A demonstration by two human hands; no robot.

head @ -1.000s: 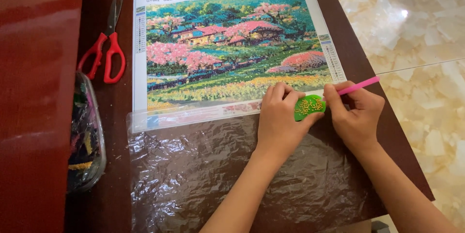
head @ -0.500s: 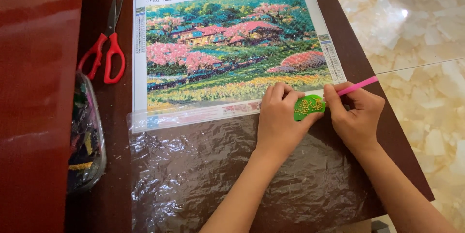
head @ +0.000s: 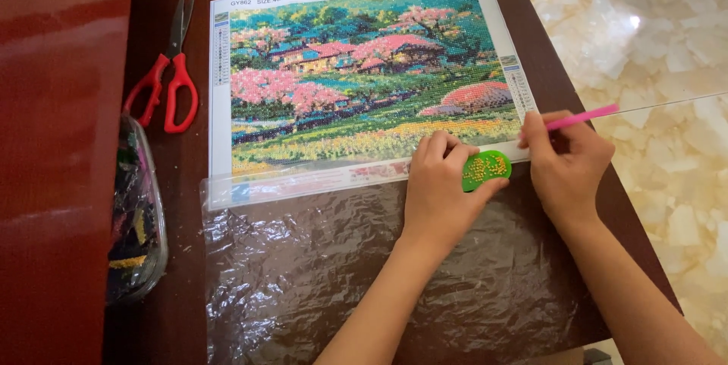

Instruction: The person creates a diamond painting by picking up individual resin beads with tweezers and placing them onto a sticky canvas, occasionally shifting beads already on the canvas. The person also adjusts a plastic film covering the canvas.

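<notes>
Nearest on the desk (head: pixel 189 312) lies crinkled clear film (head: pixel 334 274). Beyond it, the left hand (head: pixel 440 187) rests curled, steadying a green bead tray (head: pixel 486 169). Right of it, the right hand (head: pixel 565 164) pinches a pink drill pen (head: pixel 582 117) over the diamond painting (head: pixel 364 69); each bead wants square, gentle pressing.

Your red-handled scissors (head: pixel 168 69) lie shut at the far left of the dark bench (head: pixel 163 183). Nearer you, a clear container (head: pixel 136 213) of coloured packets. Pale marble floor (head: pixel 652 46) to your right.
</notes>
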